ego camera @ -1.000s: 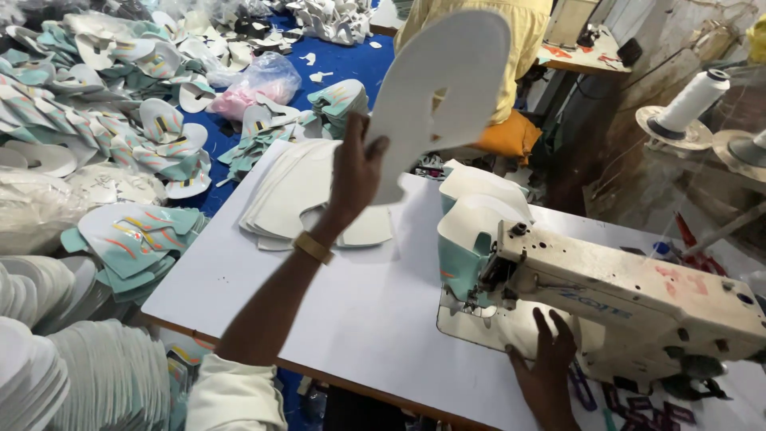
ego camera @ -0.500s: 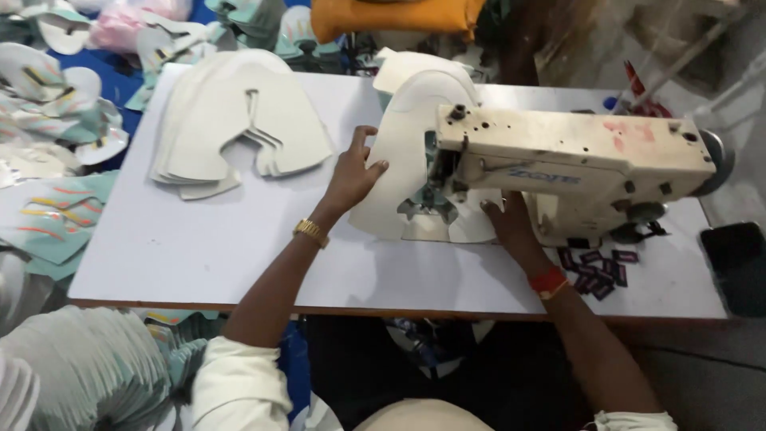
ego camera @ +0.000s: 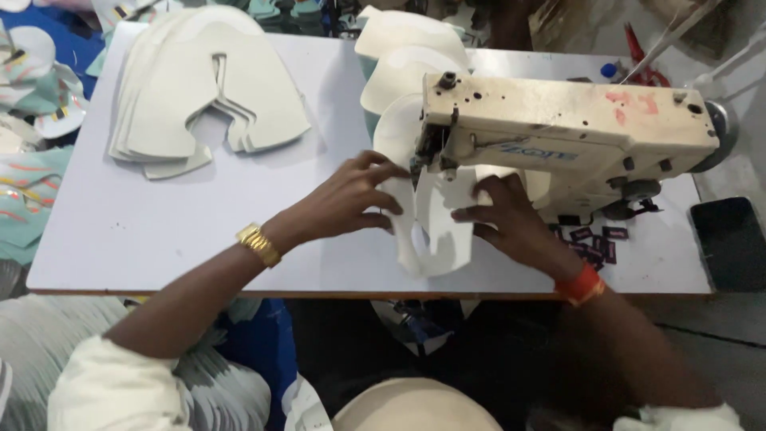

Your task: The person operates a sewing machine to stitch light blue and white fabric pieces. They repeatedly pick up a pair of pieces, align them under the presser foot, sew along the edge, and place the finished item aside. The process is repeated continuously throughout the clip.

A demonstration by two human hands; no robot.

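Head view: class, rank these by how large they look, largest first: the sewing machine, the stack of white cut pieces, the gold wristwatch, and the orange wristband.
1. Sewing machine
2. Stack of white cut pieces, clearly smaller in spread
3. Gold wristwatch and orange wristband: they look about alike, so no ranking between them.
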